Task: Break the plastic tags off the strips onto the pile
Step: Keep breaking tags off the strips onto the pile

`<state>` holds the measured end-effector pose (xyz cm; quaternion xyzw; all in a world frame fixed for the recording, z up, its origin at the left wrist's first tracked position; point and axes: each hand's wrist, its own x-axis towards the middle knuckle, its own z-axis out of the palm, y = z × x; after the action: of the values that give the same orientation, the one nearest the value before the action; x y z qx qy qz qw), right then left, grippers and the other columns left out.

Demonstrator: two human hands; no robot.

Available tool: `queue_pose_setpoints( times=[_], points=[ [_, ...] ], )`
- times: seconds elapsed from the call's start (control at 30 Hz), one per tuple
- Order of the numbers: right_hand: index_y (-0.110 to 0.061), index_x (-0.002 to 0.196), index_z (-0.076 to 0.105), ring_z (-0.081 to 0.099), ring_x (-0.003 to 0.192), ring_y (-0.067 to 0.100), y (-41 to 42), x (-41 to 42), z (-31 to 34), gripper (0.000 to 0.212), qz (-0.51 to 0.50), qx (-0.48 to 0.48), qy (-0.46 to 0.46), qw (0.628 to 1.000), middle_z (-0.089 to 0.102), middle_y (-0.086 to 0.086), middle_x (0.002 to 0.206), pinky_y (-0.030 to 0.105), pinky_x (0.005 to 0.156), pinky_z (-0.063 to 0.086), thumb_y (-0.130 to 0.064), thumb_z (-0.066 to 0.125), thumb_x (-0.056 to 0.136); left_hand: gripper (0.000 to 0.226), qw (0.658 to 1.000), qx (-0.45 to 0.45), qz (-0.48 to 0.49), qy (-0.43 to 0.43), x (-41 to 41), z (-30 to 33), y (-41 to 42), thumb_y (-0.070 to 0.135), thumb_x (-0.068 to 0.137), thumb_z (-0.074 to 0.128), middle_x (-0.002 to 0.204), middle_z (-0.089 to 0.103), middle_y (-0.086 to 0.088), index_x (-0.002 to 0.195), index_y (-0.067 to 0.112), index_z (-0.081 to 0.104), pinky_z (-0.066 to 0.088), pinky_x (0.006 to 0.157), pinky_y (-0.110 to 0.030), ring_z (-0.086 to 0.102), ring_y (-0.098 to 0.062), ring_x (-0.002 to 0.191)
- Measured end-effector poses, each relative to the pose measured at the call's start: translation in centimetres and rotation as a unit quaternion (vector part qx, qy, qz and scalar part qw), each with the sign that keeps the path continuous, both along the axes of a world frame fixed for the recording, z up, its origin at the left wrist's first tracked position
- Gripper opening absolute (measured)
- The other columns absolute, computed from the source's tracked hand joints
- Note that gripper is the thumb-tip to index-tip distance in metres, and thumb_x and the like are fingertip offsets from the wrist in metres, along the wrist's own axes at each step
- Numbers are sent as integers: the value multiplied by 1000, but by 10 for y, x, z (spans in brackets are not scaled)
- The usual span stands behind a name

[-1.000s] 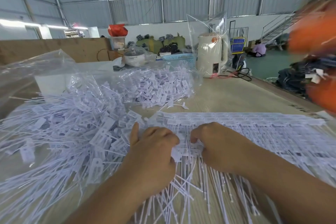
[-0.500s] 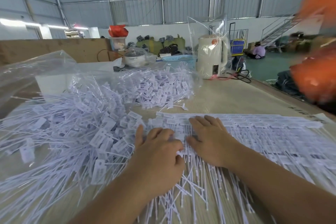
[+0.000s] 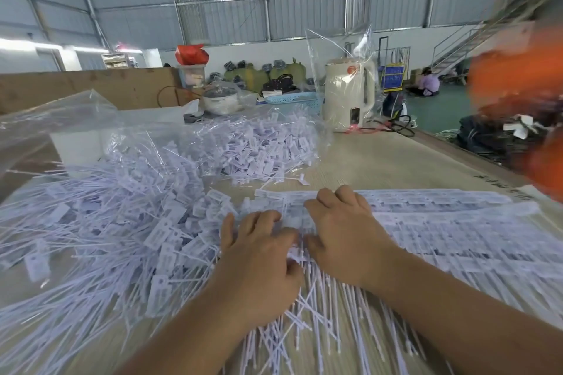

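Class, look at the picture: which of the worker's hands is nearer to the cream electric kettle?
Right. The right hand lies on the strips, below the kettle; the left hand sits further left and nearer the camera.
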<state>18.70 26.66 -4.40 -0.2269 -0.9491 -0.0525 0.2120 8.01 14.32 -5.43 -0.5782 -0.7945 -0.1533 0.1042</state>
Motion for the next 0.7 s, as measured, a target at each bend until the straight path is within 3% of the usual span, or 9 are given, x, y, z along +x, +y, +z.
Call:
queue_pose_setpoints(
  times=[0.1, 0.23, 0.4, 0.53, 0.7],
  points=[
    [-17, 108, 57, 35, 108, 25, -5, 0, 4, 27, 2, 35, 27, 999, 47, 1, 110, 35, 94, 25, -36, 46, 92, 43, 1000, 12, 3, -17, 0, 2, -1, 37, 89, 42, 150, 21, 11, 131, 42, 44, -21, 113, -46, 4, -3, 138],
    [-17, 108, 56, 42, 105, 25, -4, 3, 12, 25, -10, 45, 50, 998, 51, 2, 107, 33, 93, 28, -34, 45, 94, 43, 999, 27, 7, -32, 1, 6, -3, 36, 89, 43, 149, 22, 11, 132, 45, 42, -16, 116, -46, 9, -8, 142],
    [-20, 97, 40, 52, 74, 24, 1, 17, 28, 11, 8, -30, 116, 993, 56, 1, 86, 33, 70, 31, -30, 43, 98, 45, 998, 40, 20, -51, -5, 12, -6, 41, 91, 44, 140, 32, 18, 136, 43, 38, -6, 120, -46, 21, -11, 138],
    [-25, 94, 36, 51, 66, 24, -1, 25, 37, 13, 54, -80, 156, 983, 46, -7, 70, 33, 57, 31, -31, 47, 98, 49, 999, -1, 28, -35, -6, 9, -6, 45, 92, 40, 149, 23, 15, 141, 44, 33, -12, 118, -49, 7, -9, 140],
    [-34, 91, 39, 47, 62, 1, -6, 44, 55, 11, 82, -50, 247, 964, 44, -16, 65, 19, 49, 27, -42, 45, 95, 55, 998, -38, 29, -29, -6, 8, -4, 44, 93, 46, 157, 12, 12, 146, 40, 31, -20, 115, -50, -5, -9, 142]
  ],
)
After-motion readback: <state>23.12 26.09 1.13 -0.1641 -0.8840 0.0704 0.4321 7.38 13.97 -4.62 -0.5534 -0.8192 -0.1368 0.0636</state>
